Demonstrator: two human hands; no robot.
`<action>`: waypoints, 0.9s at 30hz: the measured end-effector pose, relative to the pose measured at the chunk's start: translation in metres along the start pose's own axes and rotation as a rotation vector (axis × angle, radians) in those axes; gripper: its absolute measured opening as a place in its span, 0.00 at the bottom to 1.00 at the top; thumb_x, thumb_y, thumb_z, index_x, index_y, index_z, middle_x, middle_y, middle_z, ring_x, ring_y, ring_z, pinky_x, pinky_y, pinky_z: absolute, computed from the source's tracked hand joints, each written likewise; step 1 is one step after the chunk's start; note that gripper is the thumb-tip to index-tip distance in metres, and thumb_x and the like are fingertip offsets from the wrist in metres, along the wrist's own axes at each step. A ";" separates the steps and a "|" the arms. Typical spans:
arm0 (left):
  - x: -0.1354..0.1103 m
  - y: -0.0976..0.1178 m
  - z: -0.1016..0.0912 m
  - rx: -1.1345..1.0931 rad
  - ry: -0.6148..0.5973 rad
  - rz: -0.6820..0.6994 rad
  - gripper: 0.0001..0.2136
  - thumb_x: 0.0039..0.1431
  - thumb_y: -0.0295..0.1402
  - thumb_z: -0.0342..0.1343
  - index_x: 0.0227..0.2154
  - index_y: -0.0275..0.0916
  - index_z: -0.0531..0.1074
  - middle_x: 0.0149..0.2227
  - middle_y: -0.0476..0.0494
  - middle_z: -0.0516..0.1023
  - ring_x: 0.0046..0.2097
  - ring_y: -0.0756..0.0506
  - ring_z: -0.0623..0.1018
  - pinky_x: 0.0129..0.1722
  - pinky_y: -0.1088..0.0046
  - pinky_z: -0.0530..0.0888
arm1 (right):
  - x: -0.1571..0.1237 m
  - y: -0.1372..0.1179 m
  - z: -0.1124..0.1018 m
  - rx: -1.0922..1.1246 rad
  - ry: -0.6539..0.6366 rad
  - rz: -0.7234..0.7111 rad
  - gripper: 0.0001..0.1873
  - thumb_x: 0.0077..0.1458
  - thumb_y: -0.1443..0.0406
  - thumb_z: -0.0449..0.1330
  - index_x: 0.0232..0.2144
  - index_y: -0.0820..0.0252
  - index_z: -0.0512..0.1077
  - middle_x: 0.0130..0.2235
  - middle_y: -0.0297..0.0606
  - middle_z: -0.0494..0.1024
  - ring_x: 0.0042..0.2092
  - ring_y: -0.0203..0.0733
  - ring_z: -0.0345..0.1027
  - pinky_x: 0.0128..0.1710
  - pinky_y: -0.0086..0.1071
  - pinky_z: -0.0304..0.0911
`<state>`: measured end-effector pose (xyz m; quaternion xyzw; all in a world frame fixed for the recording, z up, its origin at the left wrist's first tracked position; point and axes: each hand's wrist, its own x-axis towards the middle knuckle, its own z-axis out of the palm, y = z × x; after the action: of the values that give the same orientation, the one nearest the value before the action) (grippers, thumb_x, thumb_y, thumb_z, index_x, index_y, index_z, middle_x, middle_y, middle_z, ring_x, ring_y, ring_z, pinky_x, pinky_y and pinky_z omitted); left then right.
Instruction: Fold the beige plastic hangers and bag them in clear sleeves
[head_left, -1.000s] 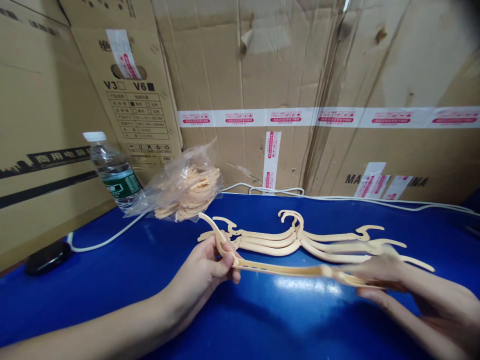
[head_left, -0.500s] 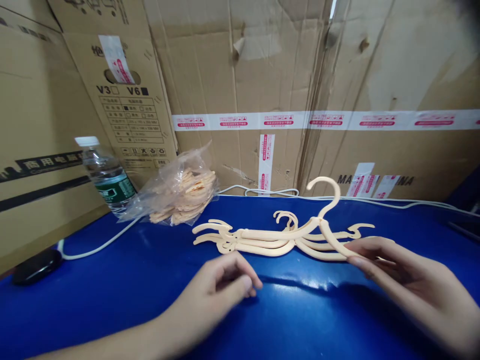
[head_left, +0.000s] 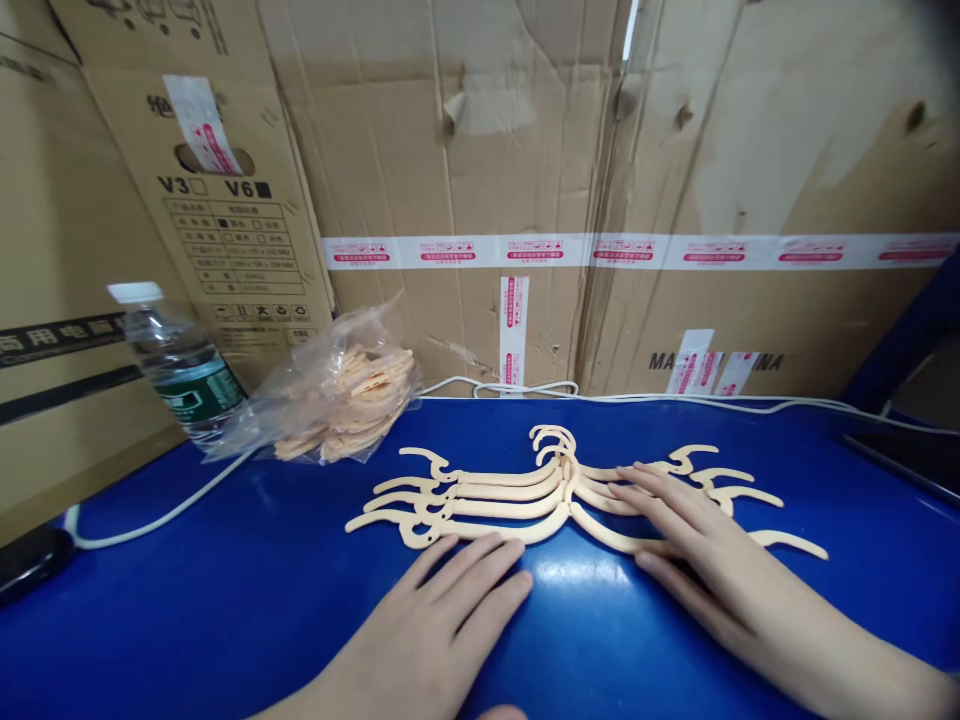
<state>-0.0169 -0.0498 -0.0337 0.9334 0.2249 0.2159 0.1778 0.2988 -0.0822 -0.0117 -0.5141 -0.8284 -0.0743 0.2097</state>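
Observation:
Several cream plastic hangers [head_left: 510, 490] lie flat in an overlapping row on the blue table [head_left: 225, 580], hooks pointing away from me. My left hand [head_left: 442, 610] lies flat and open on the table, fingertips just touching the nearest hanger's left arm. My right hand [head_left: 690, 540] is open too, its fingers stretched out and resting on the right arms of the hangers. Neither hand holds anything.
A clear bag of cream plastic pieces [head_left: 337, 395] and a water bottle [head_left: 180, 365] stand at the back left. A white cable [head_left: 675, 400] runs along the table's far edge. Taped cardboard boxes [head_left: 525, 180] wall the back. A dark object [head_left: 30, 560] sits at far left.
The hanger I held in both hands has been laid down at the front of the row. Both hands let go and now rest flat, fingers spread.

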 end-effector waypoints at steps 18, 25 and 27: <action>0.065 -0.005 -0.038 0.347 -0.226 -0.183 0.31 0.62 0.49 0.54 0.64 0.42 0.62 0.69 0.26 0.53 0.69 0.26 0.54 0.62 0.39 0.57 | 0.088 0.059 0.035 -0.078 -0.247 0.056 0.31 0.68 0.56 0.43 0.66 0.68 0.57 0.67 0.56 0.57 0.68 0.60 0.49 0.65 0.60 0.46; 0.051 -0.009 -0.033 0.352 -0.152 -0.159 0.26 0.67 0.46 0.50 0.64 0.43 0.61 0.69 0.32 0.56 0.68 0.30 0.58 0.63 0.42 0.60 | 0.074 0.050 0.025 -0.067 -0.139 0.053 0.30 0.66 0.56 0.48 0.64 0.68 0.59 0.65 0.58 0.61 0.68 0.61 0.49 0.64 0.62 0.45; 0.043 -0.006 -0.030 0.337 -0.141 -0.141 0.24 0.67 0.45 0.49 0.63 0.45 0.61 0.68 0.36 0.59 0.68 0.32 0.60 0.63 0.42 0.61 | 0.061 0.041 0.015 -0.048 -0.114 0.010 0.26 0.65 0.59 0.50 0.62 0.64 0.60 0.63 0.55 0.64 0.66 0.57 0.53 0.64 0.58 0.48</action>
<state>0.0010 -0.0170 0.0029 0.9448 0.3095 0.0961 0.0490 0.3077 -0.0080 -0.0037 -0.5266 -0.8343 -0.0638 0.1499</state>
